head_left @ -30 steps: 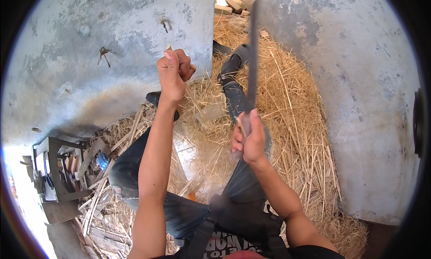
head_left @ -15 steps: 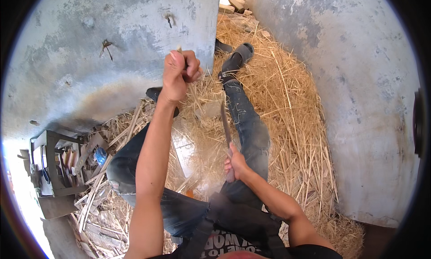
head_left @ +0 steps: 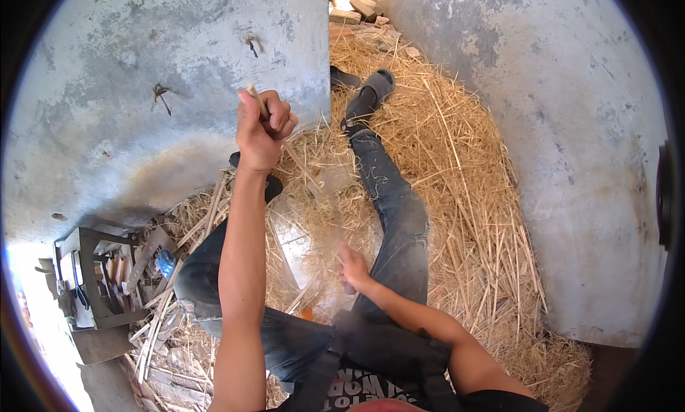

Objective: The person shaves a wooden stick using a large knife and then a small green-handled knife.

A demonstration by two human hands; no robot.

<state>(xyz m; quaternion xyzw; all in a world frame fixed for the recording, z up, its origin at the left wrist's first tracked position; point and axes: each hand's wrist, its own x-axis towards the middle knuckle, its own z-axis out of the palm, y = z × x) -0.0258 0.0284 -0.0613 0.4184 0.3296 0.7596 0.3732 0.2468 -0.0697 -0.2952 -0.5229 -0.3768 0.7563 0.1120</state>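
Observation:
Raised at the upper left, my left hand (head_left: 261, 135) is closed around a thin pale strip of wood or bamboo (head_left: 304, 167). One end pokes out above the thumb, and the rest slants down toward the middle. Lower, between my legs, my right hand (head_left: 352, 268) grips a knife by its handle (head_left: 349, 289). Motion smears the blade, so its outline and whether it touches the strip cannot be made out.
Loose straw-coloured shavings (head_left: 428, 148) cover the floor around my legs. Pale grey walls (head_left: 571, 162) rise on both sides. A dark wooden frame (head_left: 93, 276) with items inside stands at the left, near a blue plastic piece (head_left: 165, 263) and long thin sticks (head_left: 153, 326).
My left hand has shifted left and slightly down in view, showing more of the strip's upper end. My right hand has moved left, and the knife has gone from sharp to blurred.

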